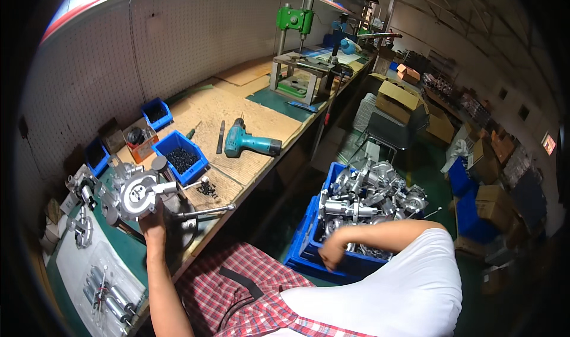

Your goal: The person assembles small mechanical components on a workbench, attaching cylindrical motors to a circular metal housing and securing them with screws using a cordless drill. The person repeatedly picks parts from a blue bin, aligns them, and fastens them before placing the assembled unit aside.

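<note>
1. A long workbench [237, 108] runs along a pegboard wall [107, 58], its top covered in worn brown sheets, with a green mat at the near end.
2. On the bench lie a teal cordless drill [249, 142] near the front edge, a blue bin of dark small parts [181, 157] toward the wall side, and a green press stand [297, 46] at the far end.
3. The room beyond holds cardboard boxes [409, 102] on a green floor.
4. The left hand [153, 224] is raised, gripping the underside of a silver metal assembly [138, 193] at the bench's near front edge.
5. The right hand [331, 255] reaches down, fingers curled, into a blue floor crate of metal castings [368, 203] beside the bench; whether it holds one, I cannot tell.
</note>
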